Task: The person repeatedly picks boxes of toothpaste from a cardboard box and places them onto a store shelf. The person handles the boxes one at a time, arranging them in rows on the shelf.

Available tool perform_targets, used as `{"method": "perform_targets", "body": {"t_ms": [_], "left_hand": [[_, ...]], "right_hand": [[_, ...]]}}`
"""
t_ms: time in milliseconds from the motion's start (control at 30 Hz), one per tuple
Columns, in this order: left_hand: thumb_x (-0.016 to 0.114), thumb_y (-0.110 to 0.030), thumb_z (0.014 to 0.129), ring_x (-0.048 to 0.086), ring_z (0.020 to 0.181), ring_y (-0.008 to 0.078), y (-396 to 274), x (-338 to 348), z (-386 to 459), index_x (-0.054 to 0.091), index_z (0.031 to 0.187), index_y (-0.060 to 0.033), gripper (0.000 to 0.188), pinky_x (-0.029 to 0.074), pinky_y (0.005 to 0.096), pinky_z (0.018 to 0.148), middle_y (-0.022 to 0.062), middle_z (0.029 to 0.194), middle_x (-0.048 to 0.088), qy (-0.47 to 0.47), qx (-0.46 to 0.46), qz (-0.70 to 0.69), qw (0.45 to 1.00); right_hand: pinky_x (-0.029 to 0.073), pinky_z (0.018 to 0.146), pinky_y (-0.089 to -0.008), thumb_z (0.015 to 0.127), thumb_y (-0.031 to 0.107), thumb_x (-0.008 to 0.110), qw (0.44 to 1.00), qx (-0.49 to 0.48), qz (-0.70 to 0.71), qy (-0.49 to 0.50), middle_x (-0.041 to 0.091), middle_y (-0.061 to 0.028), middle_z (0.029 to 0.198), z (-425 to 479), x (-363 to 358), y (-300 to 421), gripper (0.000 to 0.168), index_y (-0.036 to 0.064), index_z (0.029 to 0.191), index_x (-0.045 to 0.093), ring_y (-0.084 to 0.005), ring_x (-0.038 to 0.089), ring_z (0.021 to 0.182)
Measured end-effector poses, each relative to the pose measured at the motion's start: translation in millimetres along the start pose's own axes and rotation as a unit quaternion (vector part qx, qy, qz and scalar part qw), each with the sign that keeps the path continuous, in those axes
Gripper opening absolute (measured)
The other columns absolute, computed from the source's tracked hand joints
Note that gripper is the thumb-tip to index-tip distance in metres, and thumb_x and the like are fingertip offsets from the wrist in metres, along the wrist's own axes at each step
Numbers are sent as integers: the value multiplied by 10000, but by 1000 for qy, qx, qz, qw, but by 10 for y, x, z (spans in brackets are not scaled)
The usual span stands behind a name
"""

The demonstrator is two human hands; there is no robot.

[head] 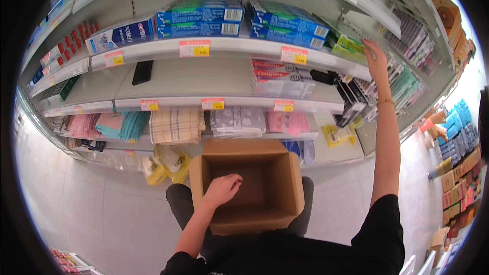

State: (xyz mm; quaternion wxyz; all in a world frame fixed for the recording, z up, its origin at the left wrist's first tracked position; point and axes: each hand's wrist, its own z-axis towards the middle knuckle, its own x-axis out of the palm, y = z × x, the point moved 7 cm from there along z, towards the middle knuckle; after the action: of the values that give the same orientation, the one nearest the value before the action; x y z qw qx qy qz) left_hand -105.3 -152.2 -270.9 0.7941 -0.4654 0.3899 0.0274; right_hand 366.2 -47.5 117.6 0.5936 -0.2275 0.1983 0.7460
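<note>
My left hand [224,188] hangs over the near left part of a cardboard box [247,148], its fingers loosely bent and no object seen in them. The box stands between my knees with its flaps spread, and its brown inner floor shows. Stretched out to the right, my right hand [376,59] has its fingertips against the right end of some green toothpaste boxes [349,47] on the upper shelf. The thumb is apart from the fingers, and I see nothing held. Left of these lie stacks of blue toothpaste boxes [286,23].
Below, a lower shelf [198,80] bears a black phone [142,72] and Colgate boxes [280,80]. Folded towels [177,124] fill the shelf underneath. Hanging packs [407,84] crowd the right side. Yellow plastic bags [168,166] lie by the box's left.
</note>
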Motion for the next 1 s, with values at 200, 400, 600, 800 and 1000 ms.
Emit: {"method": "perform_targets", "body": {"t_ms": [200,400,600,800,1000], "left_hand": [[636,-71,917,708,862,265,-45,-193,-42,660,1107,-88,192,559,364,741,89,934,714,-61,-23,-111,992],[634,21,883,689,916,272,-143,-1174,52,660,1061,-23,185,535,359,824,137,987,698,-288,24,-34,957],[607,8,889,670,931,308,113,-2600,444,650,1062,-17,180,510,359,852,142,989,689,-474,64,148,866],[641,-150,897,587,1048,391,639,-3223,1123,616,1102,-44,233,476,471,891,165,1070,629,-430,17,303,850],[594,-209,958,516,1256,346,410,-2298,1272,568,1274,-83,341,330,518,1105,146,1346,566,-313,81,347,880]], "right_hand": [[413,1095,-373,984,60,594,974,96,137,-150,599,-144,1396,-549,-5,542,358,29,1341,601,-251,568,1291],[513,934,-355,903,52,666,904,84,341,244,717,-100,1121,-2149,404,2488,237,41,1137,697,-247,668,1067],[534,920,-390,886,105,707,791,121,434,415,708,-146,1121,-3420,1069,3460,263,45,1141,697,-336,656,1066],[516,949,-406,923,193,685,785,74,411,457,707,-131,1141,-3941,1178,3777,290,62,1182,689,-321,632,1116],[486,1016,-420,874,20,657,857,159,425,245,667,-159,1210,-3456,1026,3368,300,62,1171,671,-350,613,1172]]}}
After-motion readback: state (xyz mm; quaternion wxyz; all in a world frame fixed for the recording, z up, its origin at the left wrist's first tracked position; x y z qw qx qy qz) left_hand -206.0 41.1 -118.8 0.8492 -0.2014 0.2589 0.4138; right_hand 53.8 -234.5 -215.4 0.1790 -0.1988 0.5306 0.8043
